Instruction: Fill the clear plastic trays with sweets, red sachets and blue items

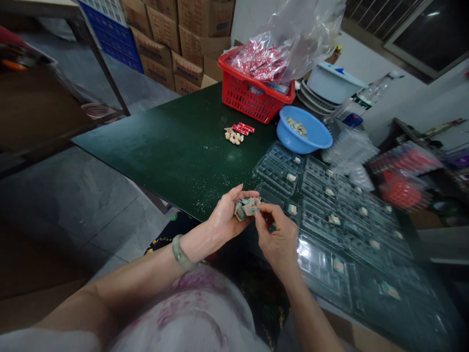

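Observation:
My left hand point(225, 215) is cupped palm-up at the near edge of the dark green table point(176, 142), holding a small heap of wrapped candies point(246, 207). My right hand point(276, 234) is right beside it, thumb and fingers pinched on one candy at the heap's edge. A green bangle sits on my left wrist. To the right lie several clear plastic compartment trays point(330, 215), with single candies sitting in some of their cells.
A blue bowl point(306, 132) with candies stands behind the trays. A red basket point(252, 95) holds a clear bag of red packets. Peanuts and red wrappers point(238, 133) lie mid-table. Stacked plates, a bottle, cardboard boxes and a blue crate are further back.

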`<state>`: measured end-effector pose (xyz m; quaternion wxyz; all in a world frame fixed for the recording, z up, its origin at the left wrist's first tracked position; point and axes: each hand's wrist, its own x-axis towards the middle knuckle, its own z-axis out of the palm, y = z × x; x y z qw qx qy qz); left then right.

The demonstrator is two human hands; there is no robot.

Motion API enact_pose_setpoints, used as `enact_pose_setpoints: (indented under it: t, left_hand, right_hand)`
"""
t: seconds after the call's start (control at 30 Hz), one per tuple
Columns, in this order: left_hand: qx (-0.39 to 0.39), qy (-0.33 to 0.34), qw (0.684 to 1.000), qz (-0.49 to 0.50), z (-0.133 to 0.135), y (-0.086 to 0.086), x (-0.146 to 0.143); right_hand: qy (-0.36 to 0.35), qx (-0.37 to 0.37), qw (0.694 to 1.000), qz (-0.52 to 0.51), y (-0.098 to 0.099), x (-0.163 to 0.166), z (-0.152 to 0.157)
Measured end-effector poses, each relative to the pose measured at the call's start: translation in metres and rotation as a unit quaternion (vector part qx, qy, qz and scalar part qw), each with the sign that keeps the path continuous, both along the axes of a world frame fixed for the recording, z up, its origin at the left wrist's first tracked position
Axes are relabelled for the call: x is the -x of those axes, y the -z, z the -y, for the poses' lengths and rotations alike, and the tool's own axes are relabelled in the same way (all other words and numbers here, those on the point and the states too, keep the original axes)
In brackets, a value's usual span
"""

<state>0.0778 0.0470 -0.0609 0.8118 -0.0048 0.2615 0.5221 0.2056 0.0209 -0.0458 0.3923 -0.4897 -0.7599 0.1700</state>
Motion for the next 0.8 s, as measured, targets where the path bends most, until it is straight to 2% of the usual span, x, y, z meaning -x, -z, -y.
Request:
enact_pose_setpoints:
  t: [0.23,0.4,0.6,0.8]
  left_hand:
    - [0.035,0.011,0.999,0.015,-0.003,0.0,-0.002]
    - [0.024,0.003,1.0,0.013,-0.002,-0.005,-0.003]
    - [-0.006,0.013,1.0,0.001,0.0,-0.002,-0.005]
    - [-0.041,-0.003,0.999,-0.033,0.008,-0.006,-0.007]
  right_hand:
    - [-0.005,0.051,0.997,-0.059,-0.006,-0.005,-0.004]
    - [0.013,0.074,0.991,-0.107,-0.012,-0.01,-0.003]
    - [-0.043,0.066,0.996,-0.033,-0.022,-0.002,0.011]
    - [-0.02,0.001,1.0,0.021,-0.012,0.001,0.01]
